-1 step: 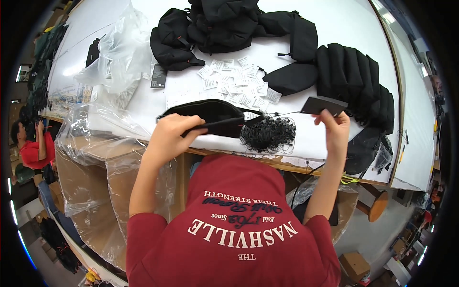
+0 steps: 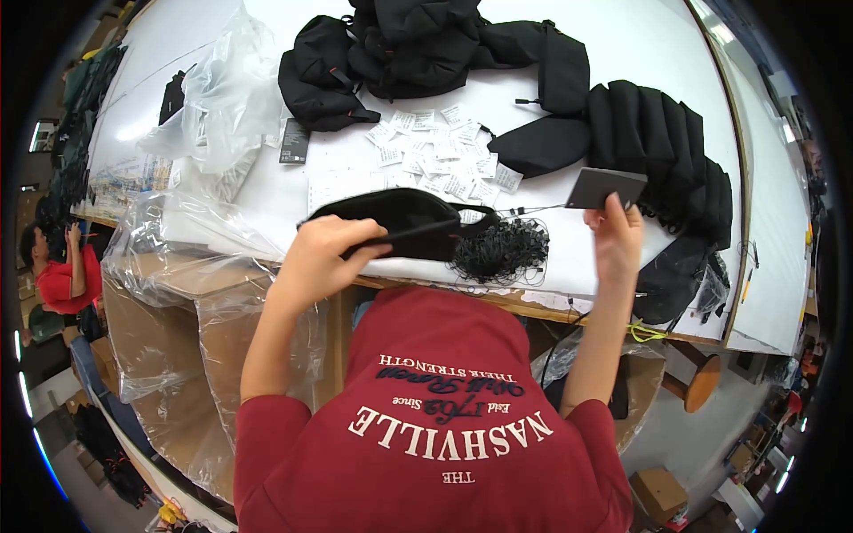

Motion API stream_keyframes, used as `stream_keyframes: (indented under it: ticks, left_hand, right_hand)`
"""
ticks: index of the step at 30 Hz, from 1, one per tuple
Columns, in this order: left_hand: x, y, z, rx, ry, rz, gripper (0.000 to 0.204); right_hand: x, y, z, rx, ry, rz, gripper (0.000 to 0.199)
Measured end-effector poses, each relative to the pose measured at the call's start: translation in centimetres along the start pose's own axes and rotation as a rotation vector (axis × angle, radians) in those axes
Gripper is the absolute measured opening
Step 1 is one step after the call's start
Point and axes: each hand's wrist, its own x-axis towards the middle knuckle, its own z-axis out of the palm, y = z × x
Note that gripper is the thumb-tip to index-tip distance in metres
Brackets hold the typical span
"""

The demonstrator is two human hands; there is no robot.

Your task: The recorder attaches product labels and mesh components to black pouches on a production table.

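Observation:
My left hand (image 2: 333, 258) grips the near edge of a black pouch (image 2: 425, 242), whose mouth gapes toward the far side of the table. Between the thumb and fingers of my right hand (image 2: 615, 233) is a dark hang tag (image 2: 606, 188), held up to the right of the pouch. A thin cord runs from the tag leftward to the pouch's right end. Beneath that cord lies a tangled heap of black tag strings (image 2: 505, 251). Several small white packets (image 2: 435, 153) are scattered on the table beyond the pouch.
Black bags (image 2: 418, 44) are piled at the far side, and more pouches stand in a row (image 2: 653, 133) at right. A second dark tag (image 2: 294, 140) lies at left, near clear plastic bags (image 2: 222, 98). A plastic-lined carton (image 2: 160, 338) stands below the table's edge; a person (image 2: 67, 275) works far left.
The tag in my right hand has tilted so more of its face shows, and that hand has shifted slightly. My left hand and the pouch have moved a little to the right.

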Motion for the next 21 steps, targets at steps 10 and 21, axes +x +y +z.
stream_keyframes:
  ticks: [10, 21]
  left_hand:
    - [0.0, 2.6, 2.2, 0.019, -0.265, 0.191, 0.014]
    - [0.8, 3.2, 2.7, -0.101, -0.264, 0.118, 0.017]
  right_hand:
    - [-2.4, 8.8, 6.8, 0.689, 0.093, 0.553, 0.035]
    - [-3.6, 0.3, 10.3, -0.984, -0.279, -0.004, 0.032]
